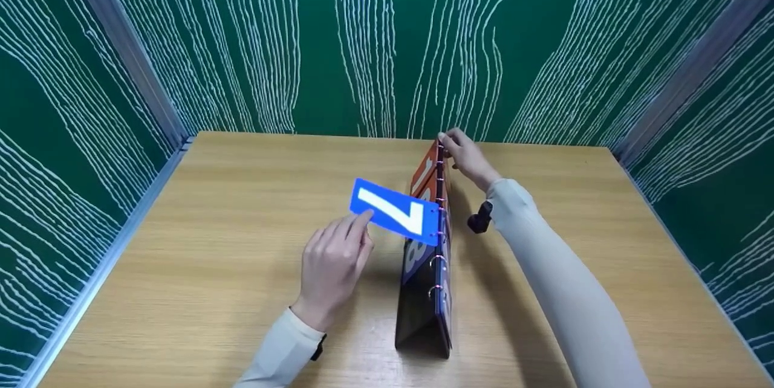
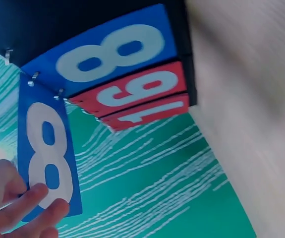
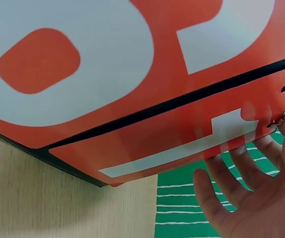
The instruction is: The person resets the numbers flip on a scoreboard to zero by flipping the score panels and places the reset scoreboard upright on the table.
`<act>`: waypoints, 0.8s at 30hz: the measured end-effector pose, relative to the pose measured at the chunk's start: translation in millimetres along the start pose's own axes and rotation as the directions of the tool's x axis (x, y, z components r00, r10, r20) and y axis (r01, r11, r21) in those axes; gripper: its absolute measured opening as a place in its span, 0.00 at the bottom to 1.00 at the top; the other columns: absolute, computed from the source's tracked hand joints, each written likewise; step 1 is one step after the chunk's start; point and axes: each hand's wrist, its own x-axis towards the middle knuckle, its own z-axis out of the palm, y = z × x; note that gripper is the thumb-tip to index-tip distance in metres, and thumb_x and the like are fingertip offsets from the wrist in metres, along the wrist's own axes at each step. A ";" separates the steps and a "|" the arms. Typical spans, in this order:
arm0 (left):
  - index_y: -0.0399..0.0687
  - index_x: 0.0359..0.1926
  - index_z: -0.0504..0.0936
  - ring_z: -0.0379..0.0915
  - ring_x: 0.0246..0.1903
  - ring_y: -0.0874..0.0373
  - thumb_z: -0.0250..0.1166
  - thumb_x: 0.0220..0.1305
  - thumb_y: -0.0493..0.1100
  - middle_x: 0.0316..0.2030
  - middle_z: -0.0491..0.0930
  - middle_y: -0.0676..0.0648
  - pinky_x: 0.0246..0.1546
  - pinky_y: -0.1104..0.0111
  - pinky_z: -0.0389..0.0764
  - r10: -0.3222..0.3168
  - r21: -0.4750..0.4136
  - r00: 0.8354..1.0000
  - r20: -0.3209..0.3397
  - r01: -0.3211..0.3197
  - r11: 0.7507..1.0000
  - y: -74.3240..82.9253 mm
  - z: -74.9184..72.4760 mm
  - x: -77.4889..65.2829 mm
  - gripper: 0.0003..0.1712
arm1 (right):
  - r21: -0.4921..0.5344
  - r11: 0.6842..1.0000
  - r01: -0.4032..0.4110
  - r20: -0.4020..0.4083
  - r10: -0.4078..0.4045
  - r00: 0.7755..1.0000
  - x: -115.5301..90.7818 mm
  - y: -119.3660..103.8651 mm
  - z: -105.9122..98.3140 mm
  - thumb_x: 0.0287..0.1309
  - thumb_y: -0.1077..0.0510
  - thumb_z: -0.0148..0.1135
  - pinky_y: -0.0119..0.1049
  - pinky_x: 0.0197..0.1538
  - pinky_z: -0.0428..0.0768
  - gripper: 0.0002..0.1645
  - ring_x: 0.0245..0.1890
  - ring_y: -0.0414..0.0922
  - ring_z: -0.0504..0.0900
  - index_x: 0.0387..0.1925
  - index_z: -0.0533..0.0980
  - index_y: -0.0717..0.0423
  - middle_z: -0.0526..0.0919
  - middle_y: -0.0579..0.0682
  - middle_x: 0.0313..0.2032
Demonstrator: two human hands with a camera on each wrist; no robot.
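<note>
A tabletop flip scoreboard point(image 1: 421, 291) stands like a tent on the table, its ringed spine running away from me. One blue number card point(image 1: 396, 211) is lifted out to the left on its rings, a white 7 facing up. From below, the left wrist view shows a white 8 on that card's other side point(image 2: 48, 144). My left hand point(image 1: 334, 261) pinches the card's free end. At the far end, my right hand point(image 1: 465, 155) grips the top corner of the scoreboard, beside a red card with a 1 point(image 3: 182, 148); its fingers point(image 3: 221, 181) reach around that end.
The wooden table point(image 1: 254, 194) spreads out on both sides of the scoreboard. Green walls with white wavy lines point(image 1: 314, 43) enclose it at the back and sides, with grey posts point(image 1: 124, 43) at the corners. A blue 8 card point(image 2: 112, 49) hangs on the scoreboard's left face.
</note>
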 end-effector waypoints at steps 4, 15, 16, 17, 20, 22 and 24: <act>0.44 0.51 0.85 0.88 0.38 0.52 0.71 0.56 0.35 0.41 0.89 0.45 0.36 0.64 0.88 -0.003 -0.050 1.000 -0.003 0.002 0.999 6.1 -2.8 6.0 0.20 | -0.007 1.000 -0.012 0.015 0.012 1.000 0.2 -1.1 -1.4 0.78 0.37 0.39 0.48 0.64 0.67 0.30 0.65 0.54 0.70 0.65 0.65 0.53 0.72 0.58 0.63; 0.43 0.55 0.82 0.87 0.41 0.52 0.71 0.54 0.35 0.46 0.87 0.44 0.37 0.65 0.88 0.018 -0.123 1.000 -0.013 -0.019 0.992 23.7 -3.9 23.8 0.24 | -0.052 0.998 0.019 0.028 -0.017 0.999 5.5 -0.7 -7.0 0.78 0.38 0.41 0.39 0.53 0.66 0.27 0.57 0.51 0.72 0.60 0.67 0.55 0.74 0.56 0.56; 0.44 0.55 0.82 0.87 0.41 0.52 0.71 0.54 0.35 0.46 0.86 0.44 0.37 0.65 0.88 0.018 -0.128 1.000 -0.012 -0.019 0.992 25.3 -3.7 24.7 0.25 | -0.048 0.999 0.019 0.031 -0.017 0.999 5.8 -0.7 -7.3 0.78 0.39 0.42 0.39 0.53 0.66 0.27 0.57 0.50 0.72 0.60 0.67 0.55 0.74 0.55 0.55; 0.44 0.56 0.81 0.86 0.41 0.52 0.71 0.55 0.36 0.46 0.86 0.44 0.37 0.65 0.88 0.017 -0.134 1.000 -0.008 -0.018 0.991 26.9 -3.6 25.5 0.24 | -0.049 0.999 0.021 0.032 -0.019 0.999 6.1 -0.7 -7.6 0.79 0.40 0.42 0.39 0.53 0.66 0.26 0.56 0.50 0.72 0.60 0.67 0.56 0.74 0.55 0.55; 0.46 0.57 0.81 0.86 0.41 0.53 0.70 0.57 0.37 0.47 0.86 0.43 0.38 0.64 0.88 0.009 -0.153 1.000 0.014 -0.007 0.988 31.3 -3.7 27.3 0.24 | -0.069 0.997 0.019 0.035 -0.016 0.999 6.1 -2.3 -9.4 0.78 0.40 0.43 0.40 0.56 0.66 0.26 0.57 0.50 0.73 0.60 0.68 0.56 0.75 0.55 0.55; 0.47 0.57 0.80 0.86 0.42 0.53 0.69 0.57 0.37 0.48 0.85 0.43 0.39 0.64 0.88 0.006 -0.172 0.999 0.042 0.001 0.985 34.0 -3.5 27.8 0.25 | -0.071 0.997 0.009 0.043 -0.006 0.999 6.1 -3.3 -11.4 0.78 0.39 0.44 0.44 0.60 0.68 0.27 0.59 0.50 0.72 0.60 0.69 0.56 0.75 0.55 0.56; 0.47 0.58 0.80 0.86 0.44 0.52 0.69 0.58 0.36 0.50 0.85 0.43 0.40 0.64 0.88 0.009 -0.198 0.997 0.080 0.007 0.980 37.1 -2.9 27.9 0.25 | -0.077 0.997 -0.006 0.053 0.010 0.999 6.1 -3.2 -14.1 0.77 0.38 0.45 0.48 0.65 0.68 0.28 0.61 0.51 0.72 0.61 0.69 0.55 0.75 0.55 0.57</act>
